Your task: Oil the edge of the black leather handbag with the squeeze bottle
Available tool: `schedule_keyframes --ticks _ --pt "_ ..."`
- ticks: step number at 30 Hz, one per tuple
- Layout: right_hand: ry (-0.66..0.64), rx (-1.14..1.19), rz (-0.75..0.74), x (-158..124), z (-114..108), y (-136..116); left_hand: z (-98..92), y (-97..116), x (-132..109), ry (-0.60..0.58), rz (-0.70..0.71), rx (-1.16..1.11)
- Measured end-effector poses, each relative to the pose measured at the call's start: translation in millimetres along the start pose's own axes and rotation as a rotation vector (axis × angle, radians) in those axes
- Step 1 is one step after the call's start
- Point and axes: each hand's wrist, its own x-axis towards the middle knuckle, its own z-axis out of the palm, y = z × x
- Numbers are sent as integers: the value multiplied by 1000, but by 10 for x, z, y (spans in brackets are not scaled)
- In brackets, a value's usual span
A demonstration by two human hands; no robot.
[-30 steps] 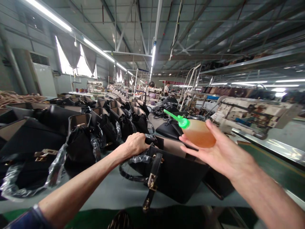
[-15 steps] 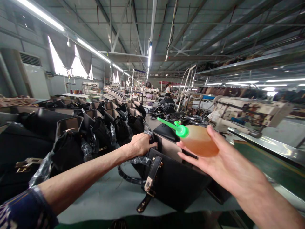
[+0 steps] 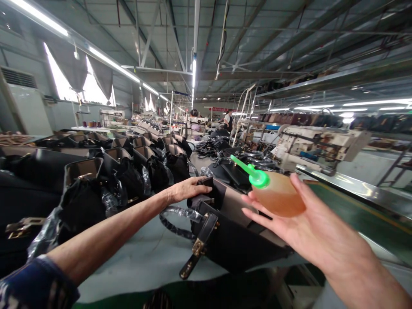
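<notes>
A black handbag (image 3: 234, 240) with a tan lining lies tilted on the grey worktable (image 3: 141, 262), its buckle strap hanging toward me. My left hand (image 3: 188, 189) rests on the bag's near top edge, fingers stretched forward over the rim. My right hand (image 3: 299, 223) holds a squeeze bottle (image 3: 277, 195) of amber liquid with a green nozzle, cradled between thumb and fingers, the nozzle pointing up and left above the bag's opening.
Rows of black handbags (image 3: 128, 171), some wrapped in clear plastic, fill the table to the left. More bags and straps (image 3: 225, 165) lie behind. A sewing machine (image 3: 318, 141) stands at the right beside a green floor aisle. A person (image 3: 229, 120) works far back.
My left hand went from gripping the bag's handle to lying with fingers stretched over the rim. The bag tipped further over. The bottle shifted slightly right.
</notes>
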Motion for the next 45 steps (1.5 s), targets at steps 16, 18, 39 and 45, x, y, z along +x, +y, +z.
schedule_keyframes --ticks 16,18,39,45 --pt "-118 186 146 -271 -249 30 -157 1053 -224 158 167 546" --pt "-142 200 202 -299 -329 178 -131 1071 -202 136 99 645" --pt "5 -535 -382 -29 -1463 94 358 170 282 -588 -99 641" --pt "1 -620 -422 14 -1314 164 352 99 299 -585 -135 626"
